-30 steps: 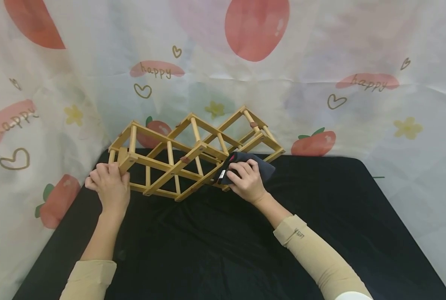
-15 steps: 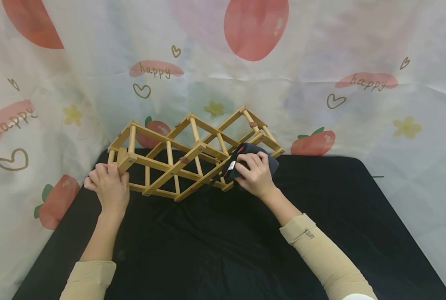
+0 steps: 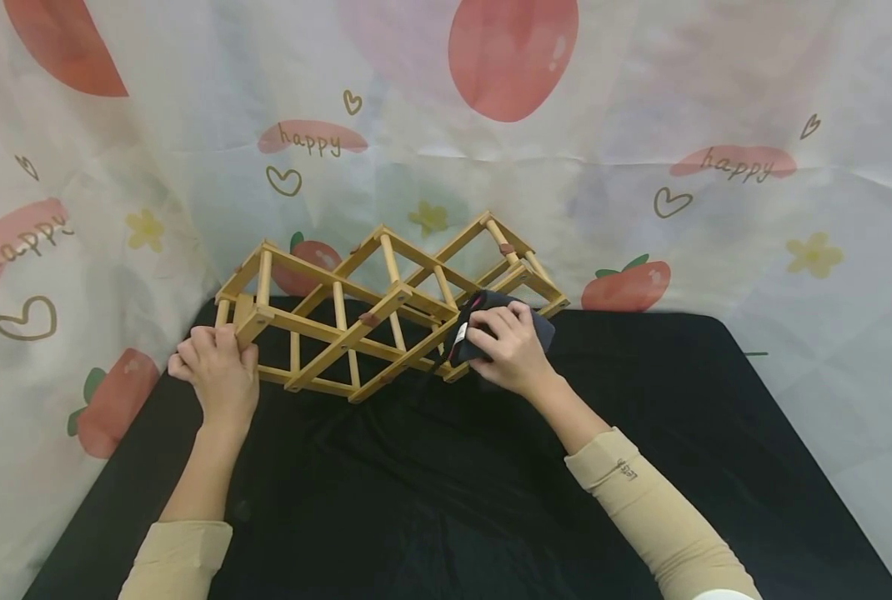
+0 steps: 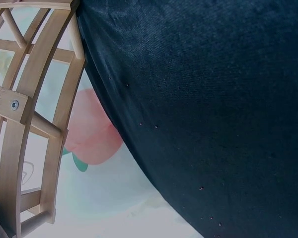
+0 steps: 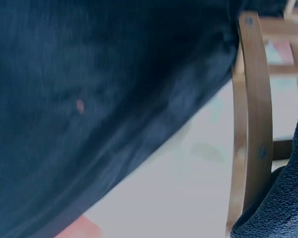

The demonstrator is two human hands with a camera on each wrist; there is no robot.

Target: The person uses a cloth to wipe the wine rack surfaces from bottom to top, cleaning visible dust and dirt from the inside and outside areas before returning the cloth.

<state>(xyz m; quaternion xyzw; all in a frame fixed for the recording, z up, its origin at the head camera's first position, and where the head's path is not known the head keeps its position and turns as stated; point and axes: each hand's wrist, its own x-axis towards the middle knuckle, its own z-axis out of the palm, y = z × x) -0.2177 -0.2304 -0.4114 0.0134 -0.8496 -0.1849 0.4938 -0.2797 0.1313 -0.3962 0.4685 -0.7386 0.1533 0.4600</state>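
A light wooden lattice wine rack (image 3: 344, 337) of slats and dowels stands on the black-covered table, running from the left toward the back right. My left hand (image 3: 217, 375) grips its near left end, fingers bent over the end slat. In my right hand (image 3: 512, 350) is a folded dark navy cloth (image 3: 543, 331) with a white tag and a bit of pink at its fold. The cloth lies against the rack's lower front slats, right of the middle. In the right wrist view the cloth (image 5: 275, 210) overlaps a slat; the left wrist view shows the rack (image 4: 27, 124) but not the hand.
The black cloth-covered table (image 3: 386, 500) spreads in front of the rack, with slight wrinkles. Behind and at both sides hangs a pale curtain (image 3: 566, 208) printed with fruit, hearts and "happy", close to the rack's far side.
My right hand and the navy cloth have shifted right along the rack's front, then slightly back left in the last half second. The left hand and the rack stay in place.
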